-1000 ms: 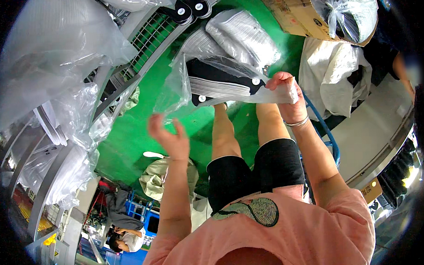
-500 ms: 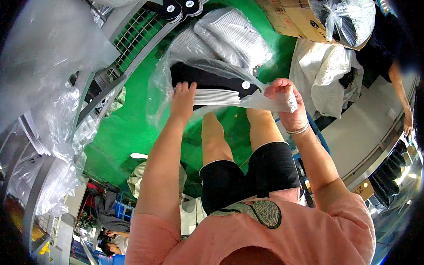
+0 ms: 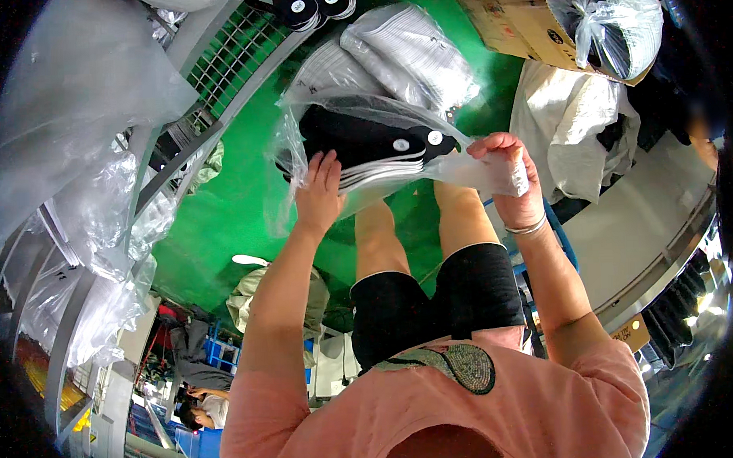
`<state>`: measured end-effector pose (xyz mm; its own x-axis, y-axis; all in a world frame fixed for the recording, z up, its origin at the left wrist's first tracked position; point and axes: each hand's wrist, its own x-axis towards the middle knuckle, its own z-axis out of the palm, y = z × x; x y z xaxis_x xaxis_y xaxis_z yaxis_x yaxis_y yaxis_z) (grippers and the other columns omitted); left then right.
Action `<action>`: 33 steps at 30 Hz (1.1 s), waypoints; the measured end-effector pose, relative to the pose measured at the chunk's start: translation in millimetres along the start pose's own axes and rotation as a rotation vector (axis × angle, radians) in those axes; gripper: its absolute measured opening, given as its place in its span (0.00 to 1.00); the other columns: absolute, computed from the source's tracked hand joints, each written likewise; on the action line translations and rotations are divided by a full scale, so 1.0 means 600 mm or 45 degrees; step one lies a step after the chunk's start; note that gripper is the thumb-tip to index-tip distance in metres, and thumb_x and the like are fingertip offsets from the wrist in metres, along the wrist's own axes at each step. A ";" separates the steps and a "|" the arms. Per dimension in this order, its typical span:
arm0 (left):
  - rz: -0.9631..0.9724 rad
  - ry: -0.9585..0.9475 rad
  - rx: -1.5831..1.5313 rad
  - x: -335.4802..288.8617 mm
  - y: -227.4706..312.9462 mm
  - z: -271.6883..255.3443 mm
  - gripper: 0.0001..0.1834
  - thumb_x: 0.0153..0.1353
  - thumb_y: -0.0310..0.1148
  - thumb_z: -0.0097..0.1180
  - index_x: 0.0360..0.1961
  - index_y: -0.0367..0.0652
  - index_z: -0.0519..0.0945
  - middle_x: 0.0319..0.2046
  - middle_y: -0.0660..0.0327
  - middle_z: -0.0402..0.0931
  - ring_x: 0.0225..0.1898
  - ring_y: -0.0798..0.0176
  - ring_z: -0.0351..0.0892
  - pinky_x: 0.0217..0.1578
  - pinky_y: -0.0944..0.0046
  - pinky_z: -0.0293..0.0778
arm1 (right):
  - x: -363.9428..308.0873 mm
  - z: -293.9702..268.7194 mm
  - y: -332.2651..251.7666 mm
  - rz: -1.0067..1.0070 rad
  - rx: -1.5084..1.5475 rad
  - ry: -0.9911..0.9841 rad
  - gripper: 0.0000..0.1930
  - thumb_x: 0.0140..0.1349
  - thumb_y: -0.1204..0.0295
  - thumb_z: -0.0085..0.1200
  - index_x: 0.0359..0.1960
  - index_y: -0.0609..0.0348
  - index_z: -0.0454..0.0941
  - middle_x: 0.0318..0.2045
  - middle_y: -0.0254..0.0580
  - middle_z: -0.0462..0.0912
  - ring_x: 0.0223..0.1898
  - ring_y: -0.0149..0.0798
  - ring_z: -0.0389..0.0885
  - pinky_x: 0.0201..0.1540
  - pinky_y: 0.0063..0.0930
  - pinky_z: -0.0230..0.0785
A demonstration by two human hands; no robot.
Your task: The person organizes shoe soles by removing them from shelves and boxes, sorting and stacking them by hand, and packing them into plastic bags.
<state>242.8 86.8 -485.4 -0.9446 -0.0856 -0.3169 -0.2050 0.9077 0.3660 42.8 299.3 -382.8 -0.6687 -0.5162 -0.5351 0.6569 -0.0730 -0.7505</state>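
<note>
The stack of black insoles [image 3: 355, 136] lies between the two grips, its left end under the fingers of the left grip [image 3: 321, 194] and its right end short of the right grip [image 3: 510, 167]. The left grip is closed over that end of the stack; its fingers look pressed on the black top, though the film there is so clear that I cannot be sure whether plastic lies between. The right grip is clenched on the gathered, whitish end of a clear plastic bag [image 3: 476, 173], which stretches leftward from it and wraps loosely around the insoles. White edges show along the stack's near side, and round white labels sit at the end toward the right grip. A metal bracelet [image 3: 528, 227] circles the wrist below the right grip.

Just beyond the stack, ahead of both grips, rests a bundle of white ridged pieces [image 3: 413, 54] in clear plastic. Under it all spreads a green floor [image 3: 220, 210]. Left of the left grip stands a metal rack [image 3: 239, 56] with a wire-mesh shelf, and large translucent bags [image 3: 79, 102] fill the space farther left. Beyond the right grip, to its right, are a white sack [image 3: 569, 125] and a cardboard box [image 3: 513, 26] holding a knotted clear bag [image 3: 606, 27]. A beige cloth bag [image 3: 244, 302] lies on the floor nearer the body than the left grip, and a seated person [image 3: 207, 408] appears well behind it.
</note>
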 end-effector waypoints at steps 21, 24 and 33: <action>-0.031 -0.211 0.120 0.016 0.011 0.023 0.34 0.41 0.28 0.50 0.53 0.42 0.54 0.54 0.50 0.49 0.56 0.47 0.46 0.52 0.48 0.50 | 0.030 -0.019 -0.015 -0.012 0.065 0.066 0.18 0.57 0.56 0.35 0.34 0.59 0.67 0.30 0.39 0.71 0.36 0.33 0.68 0.41 0.28 0.60; 0.024 -0.078 0.126 -0.016 0.022 0.021 0.28 0.48 0.28 0.41 0.53 0.47 0.55 0.56 0.54 0.48 0.56 0.50 0.49 0.47 0.42 0.52 | 0.029 -0.031 -0.015 -0.005 -0.014 0.077 0.19 0.57 0.55 0.35 0.34 0.59 0.67 0.30 0.38 0.71 0.35 0.33 0.68 0.41 0.28 0.60; -0.192 -0.214 -0.405 0.024 0.040 0.045 0.32 0.40 0.41 0.56 0.48 0.45 0.62 0.53 0.51 0.46 0.54 0.47 0.47 0.51 0.50 0.48 | 0.031 -0.018 -0.014 -0.015 0.016 0.038 0.19 0.57 0.55 0.35 0.35 0.59 0.66 0.30 0.38 0.72 0.35 0.33 0.69 0.41 0.27 0.60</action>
<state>231.4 118.4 -504.9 -0.8480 -0.1158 -0.5172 -0.4325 0.7152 0.5490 21.0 299.7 -391.0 -0.6863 -0.4898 -0.5377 0.6532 -0.0900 -0.7518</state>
